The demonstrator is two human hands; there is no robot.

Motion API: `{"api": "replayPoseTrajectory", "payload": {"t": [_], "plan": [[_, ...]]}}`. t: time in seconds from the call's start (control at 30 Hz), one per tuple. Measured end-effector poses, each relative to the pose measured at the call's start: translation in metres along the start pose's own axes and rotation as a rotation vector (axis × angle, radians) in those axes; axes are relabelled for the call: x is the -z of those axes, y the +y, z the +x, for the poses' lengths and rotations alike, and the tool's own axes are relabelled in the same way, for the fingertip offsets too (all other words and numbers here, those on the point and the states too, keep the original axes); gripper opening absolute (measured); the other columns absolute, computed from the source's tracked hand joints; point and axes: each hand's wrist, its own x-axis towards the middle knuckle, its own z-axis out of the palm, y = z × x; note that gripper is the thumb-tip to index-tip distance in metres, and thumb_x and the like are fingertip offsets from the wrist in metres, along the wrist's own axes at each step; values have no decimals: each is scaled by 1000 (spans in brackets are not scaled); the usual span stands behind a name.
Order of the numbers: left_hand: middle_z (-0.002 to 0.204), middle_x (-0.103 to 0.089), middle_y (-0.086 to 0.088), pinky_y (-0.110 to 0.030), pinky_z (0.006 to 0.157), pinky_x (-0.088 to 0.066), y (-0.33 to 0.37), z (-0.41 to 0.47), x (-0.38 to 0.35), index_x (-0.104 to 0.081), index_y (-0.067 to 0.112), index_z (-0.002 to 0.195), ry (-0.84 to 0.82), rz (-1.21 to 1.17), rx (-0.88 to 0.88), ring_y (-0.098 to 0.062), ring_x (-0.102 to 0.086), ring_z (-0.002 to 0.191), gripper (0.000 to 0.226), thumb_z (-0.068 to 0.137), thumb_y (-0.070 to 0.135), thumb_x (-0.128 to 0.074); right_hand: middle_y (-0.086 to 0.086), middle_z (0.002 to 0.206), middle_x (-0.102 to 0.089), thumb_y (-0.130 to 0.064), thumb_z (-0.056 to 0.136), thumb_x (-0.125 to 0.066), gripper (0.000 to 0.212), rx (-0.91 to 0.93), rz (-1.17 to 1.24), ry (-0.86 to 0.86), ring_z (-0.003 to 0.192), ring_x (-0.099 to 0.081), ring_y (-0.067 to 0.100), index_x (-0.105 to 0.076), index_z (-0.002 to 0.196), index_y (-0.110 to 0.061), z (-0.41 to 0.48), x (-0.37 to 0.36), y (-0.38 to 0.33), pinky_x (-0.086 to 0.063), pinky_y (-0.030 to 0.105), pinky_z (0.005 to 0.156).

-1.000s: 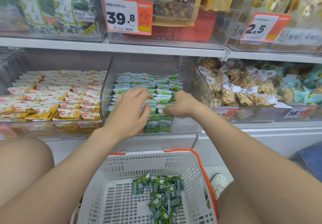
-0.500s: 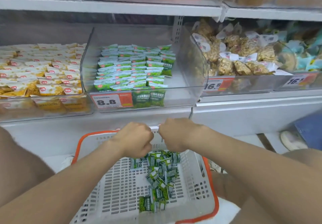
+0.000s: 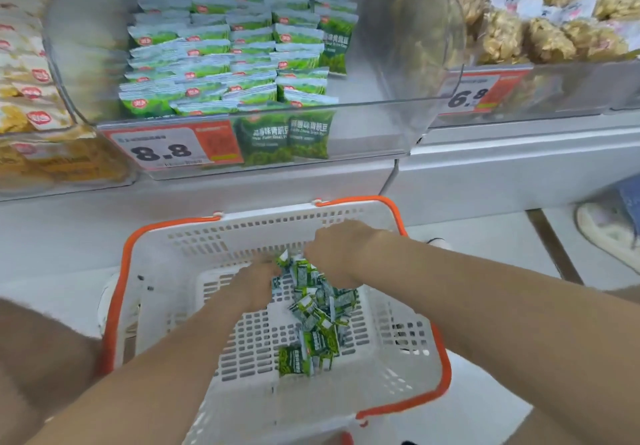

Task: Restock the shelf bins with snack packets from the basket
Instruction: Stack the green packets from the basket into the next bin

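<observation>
A white basket with an orange rim [image 3: 166,236] stands on the floor below the shelf. A loose pile of small green snack packets [image 3: 318,320] lies in it. Both my hands are down inside the basket at the far end of the pile. My right hand [image 3: 341,254] is seen from the back, its fingers curled down onto the top packets. My left hand [image 3: 252,287] is blurred, with its fingertips against the pile's left edge; its grip is unclear. Above, the clear middle bin [image 3: 381,108] holds rows of the same green packets [image 3: 228,53], with bare room on its right side.
The left bin holds yellow and white packets [image 3: 31,73]. The right bin holds bagged pale snacks [image 3: 540,28]. Price tags read 8.8 [image 3: 162,151] and 6.8 [image 3: 467,98]. A white shoe [image 3: 609,236] rests on the floor at right. My knees flank the basket.
Both hands have come down from the green packets in the shelf bin into the basket and now reach the pile. My view has tilted downward.
</observation>
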Motion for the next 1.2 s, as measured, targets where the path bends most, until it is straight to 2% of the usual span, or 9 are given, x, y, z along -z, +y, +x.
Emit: {"api": "replayPoseTrajectory", "payload": {"t": [0.1, 0.23, 0.33, 0.47, 0.63, 0.73, 0.9, 1.03, 1.2], "plan": [[168, -26, -3, -34, 107, -42, 10, 5, -4, -61, 13, 142, 23, 70, -111, -28, -43, 142, 47, 101, -6, -50, 1, 83, -42, -5, 98, -52, 24, 10, 1, -12, 72, -55, 19, -59, 119, -13, 7, -1, 1, -48, 34, 61], [157, -41, -3, -49, 113, -39, 21, 8, -9, -69, 19, 123, 120, 27, -84, -30, -45, 140, 24, 100, 16, -63, 2, 82, -39, -5, 97, -53, 14, -4, 10, -27, 73, -54, 21, -56, 107, -15, 11, -1, 3, -53, 37, 68], [115, -59, -1, -40, 92, -50, 33, 0, 5, -69, 23, 90, 306, -207, -65, -24, -60, 110, 8, 90, 19, -76, 1, 82, -42, -6, 96, -53, 12, -10, 3, -19, 71, -55, 20, -49, 100, -17, 11, 3, 2, -52, 36, 66], [74, -58, 0, -31, 66, -41, 46, -22, 29, -53, 19, 68, 490, -458, -17, -16, -55, 71, 30, 81, 10, -79, 1, 91, -47, -5, 98, -50, 20, -2, -6, 31, 71, -51, 19, -57, 113, -15, 6, 16, 4, -49, 36, 65], [81, -62, -12, -51, 74, -63, 70, -67, 73, -55, 6, 103, 253, -1122, 4, -26, -63, 66, 31, 87, 7, -81, 4, 96, -38, 0, 97, -55, 41, 22, -15, 112, 68, -43, 21, -49, 135, -14, -18, 39, 5, -48, 38, 67], [83, -64, -13, -43, 78, -62, 89, -99, 101, -57, 4, 127, 87, -1360, -54, -27, -61, 71, 40, 92, 3, -75, 2, 94, -41, -5, 91, -68, 53, 3, 110, 183, 75, -53, 22, -47, 138, -16, -35, 44, 5, -47, 36, 59], [89, -71, -12, -35, 73, -61, 126, -156, 147, -68, 3, 107, -14, -1691, -128, -26, -72, 79, 13, 99, 4, -58, 4, 105, -53, -26, 79, -83, 50, -38, 259, 359, 98, -59, 29, -41, 105, -21, -64, 49, 7, -54, 41, 77], [77, -66, -17, -39, 62, -61, 131, -189, 177, -61, 10, 121, 143, -1417, -171, -30, -66, 63, 26, 101, 9, -46, 6, 99, -65, -25, 89, -67, 30, -89, 322, 459, 104, -60, 24, -59, 114, -10, -94, 71, 26, -54, 41, 84], [93, -69, -12, -46, 66, -63, 136, -216, 202, -60, 12, 132, 309, -938, -377, -33, -72, 68, 42, 95, 20, -76, 1, 74, -77, -16, 94, -72, 27, 24, 784, 472, 66, -73, 7, -62, 115, -5, -128, 89, 41, -57, 25, 62]]}}
